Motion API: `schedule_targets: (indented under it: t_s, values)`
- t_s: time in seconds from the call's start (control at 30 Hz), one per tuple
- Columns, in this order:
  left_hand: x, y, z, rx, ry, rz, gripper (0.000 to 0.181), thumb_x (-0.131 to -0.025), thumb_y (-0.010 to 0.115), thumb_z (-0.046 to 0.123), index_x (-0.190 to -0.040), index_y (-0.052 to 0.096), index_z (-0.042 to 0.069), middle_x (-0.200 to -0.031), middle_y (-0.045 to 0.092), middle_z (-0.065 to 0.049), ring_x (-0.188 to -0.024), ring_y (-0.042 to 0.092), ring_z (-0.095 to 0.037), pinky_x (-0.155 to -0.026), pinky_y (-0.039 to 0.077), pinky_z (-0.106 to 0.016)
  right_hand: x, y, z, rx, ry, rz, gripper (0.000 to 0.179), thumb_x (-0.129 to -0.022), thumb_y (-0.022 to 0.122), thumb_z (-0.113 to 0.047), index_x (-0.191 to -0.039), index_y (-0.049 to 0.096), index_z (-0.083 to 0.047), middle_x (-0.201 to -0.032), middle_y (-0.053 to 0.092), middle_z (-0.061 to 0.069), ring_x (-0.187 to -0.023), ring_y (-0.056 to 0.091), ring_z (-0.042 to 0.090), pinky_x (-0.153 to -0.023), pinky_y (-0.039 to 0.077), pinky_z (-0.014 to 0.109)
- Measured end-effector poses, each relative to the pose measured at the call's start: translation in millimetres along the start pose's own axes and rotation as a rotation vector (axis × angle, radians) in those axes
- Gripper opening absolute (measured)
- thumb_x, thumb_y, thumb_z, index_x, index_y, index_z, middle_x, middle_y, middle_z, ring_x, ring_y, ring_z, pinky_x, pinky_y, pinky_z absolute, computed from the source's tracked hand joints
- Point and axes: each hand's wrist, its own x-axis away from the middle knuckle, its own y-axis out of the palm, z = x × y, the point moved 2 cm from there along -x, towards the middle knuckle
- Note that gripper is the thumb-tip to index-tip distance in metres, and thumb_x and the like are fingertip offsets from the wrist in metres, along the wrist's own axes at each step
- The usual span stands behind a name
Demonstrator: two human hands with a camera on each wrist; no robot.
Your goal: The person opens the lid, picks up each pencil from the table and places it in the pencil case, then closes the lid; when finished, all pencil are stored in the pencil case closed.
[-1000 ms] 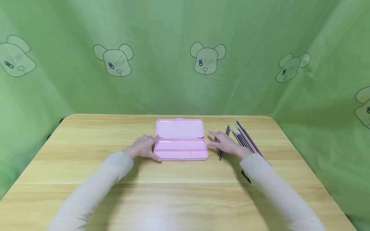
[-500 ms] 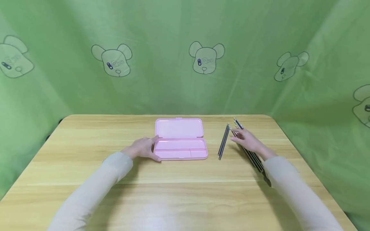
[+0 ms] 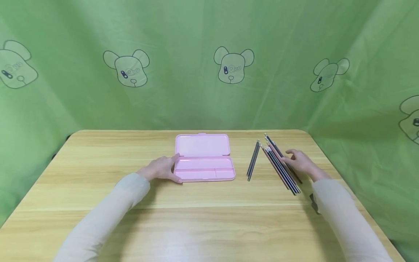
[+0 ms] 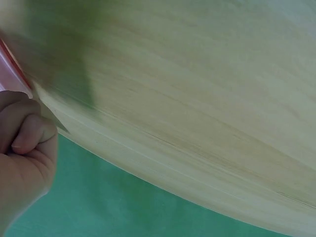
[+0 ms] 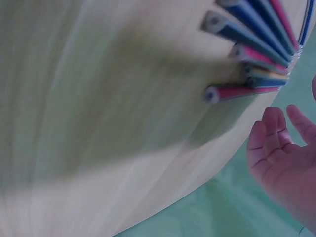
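Observation:
An open pink pencil case (image 3: 194,164) lies on the table, its lid (image 3: 203,145) folded back and its compartments bare. My left hand (image 3: 159,168) grips its left end, thumb at the near edge and a finger up by the hinge. In the left wrist view curled fingers show beside a corner of the case (image 4: 11,76). To the right, several dark and reddish pencils (image 3: 282,170) lie slanted in a bunch, eraser ends away from me. My right hand (image 3: 299,161) hovers at their right side, fingers loosely bent, holding nothing; the right wrist view shows its palm (image 5: 284,153) apart from the pencils.
Two dark pencils (image 3: 253,160) lie side by side between the case and the bunch. The wooden table (image 3: 203,225) has rounded far corners. Behind it hangs a green curtain (image 3: 183,102) printed with bear heads.
My right hand has moved right, from beside the case across the pencils to their far side; the bunch is uncovered now. The left hand has stayed on the case.

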Motion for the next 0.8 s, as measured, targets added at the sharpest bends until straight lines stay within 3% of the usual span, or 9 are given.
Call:
schedule_targets:
  t_s: [0.33, 0.8]
  values:
    - [-2.8, 3.0, -2.1, 0.039, 0.010, -0.016, 0.112, -0.064, 0.075, 0.053, -0.142, 0.020, -0.004, -0.128, 0.047, -0.028, -0.114, 0.050, -0.037, -0.095, 0.042, -0.044, 3.8, 2, 7, 0.040, 0.105, -0.109, 0.060, -0.095, 0.047, -0.029, -0.124, 0.032, 0.022, -0.119, 0.038, 0.045, -0.108, 0.041, 0.055, -0.092, 0.036, 0.059]
    - [-2.9, 3.1, -2.1, 0.064, 0.007, -0.031, 0.112, -0.065, 0.076, 0.050, -0.143, 0.017, -0.004, -0.131, 0.044, -0.029, -0.118, 0.047, -0.037, -0.099, 0.039, -0.043, -2.7, 7, 13, 0.003, 0.114, -0.137, 0.041, -0.089, 0.051, -0.008, -0.116, 0.038, 0.020, -0.110, 0.046, 0.042, -0.102, 0.046, 0.053, -0.089, 0.039, 0.058]
